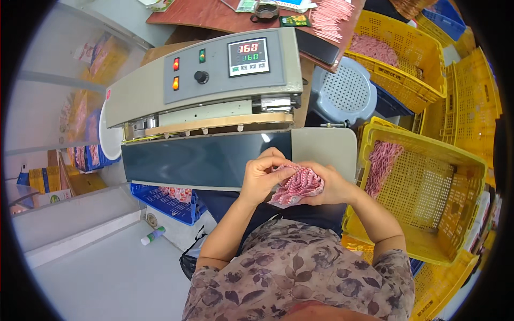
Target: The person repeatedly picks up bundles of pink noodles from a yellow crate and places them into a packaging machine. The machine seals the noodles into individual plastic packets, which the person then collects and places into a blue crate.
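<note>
A small clear plastic bag (300, 184) full of pink-and-white striped sticks is held between my two hands, just over the near edge of a sealing machine's dark conveyor belt (203, 160). My left hand (265, 176) pinches the bag's upper left side with thumb and fingers. Around the bag's right side curls my right hand (332, 184), its fingers partly hidden behind the bag. The grey band sealer (160, 101) stands in front of me, with lit switches and a lit display.
At my right, a yellow crate (423, 198) holds a heap of pink sticks (381, 166). Another yellow crate (401, 53) stands farther back, beside a blue-grey stool (345, 88). Loose pink sticks (327, 20) and a phone (317, 45) lie on a red-brown table. A blue crate (166, 200) sits below the machine.
</note>
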The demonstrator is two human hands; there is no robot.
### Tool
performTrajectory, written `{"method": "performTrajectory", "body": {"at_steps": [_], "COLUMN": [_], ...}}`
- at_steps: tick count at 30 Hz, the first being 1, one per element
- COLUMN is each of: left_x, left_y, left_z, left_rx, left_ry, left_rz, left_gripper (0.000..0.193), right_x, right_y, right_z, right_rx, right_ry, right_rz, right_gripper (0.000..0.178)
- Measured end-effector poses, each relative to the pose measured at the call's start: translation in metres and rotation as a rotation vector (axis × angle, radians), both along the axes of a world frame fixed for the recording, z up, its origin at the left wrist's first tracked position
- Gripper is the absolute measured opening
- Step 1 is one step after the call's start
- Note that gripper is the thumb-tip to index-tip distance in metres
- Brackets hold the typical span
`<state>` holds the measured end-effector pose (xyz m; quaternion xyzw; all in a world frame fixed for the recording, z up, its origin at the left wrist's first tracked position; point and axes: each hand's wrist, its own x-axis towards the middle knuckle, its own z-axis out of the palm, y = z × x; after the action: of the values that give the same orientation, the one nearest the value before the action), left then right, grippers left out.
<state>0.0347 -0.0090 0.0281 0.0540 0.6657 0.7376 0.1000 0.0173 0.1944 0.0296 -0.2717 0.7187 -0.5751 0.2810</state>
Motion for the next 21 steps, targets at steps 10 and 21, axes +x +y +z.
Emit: {"method": "performTrajectory", "body": {"at_steps": [10,21], "left_x": [0.0,0.088], "left_y": [0.013,-0.031], "left_z": [0.008,0.044], "left_rx": [-0.139,-0.463], "left_ry": [0.226,0.517], "left_rz": [0.172,0.753], "left_gripper": [0.021,0.015], "right_x": [0.017,0.023], "right_y": [-0.002,-0.073], "right_z": [0.006,-0.012], "right_rx": [-0.072,-0.16], "right_ry": [-0.347,-0.327], "right_rz": [-0.176,0.31], "right_gripper": [0.061,0.078]}}
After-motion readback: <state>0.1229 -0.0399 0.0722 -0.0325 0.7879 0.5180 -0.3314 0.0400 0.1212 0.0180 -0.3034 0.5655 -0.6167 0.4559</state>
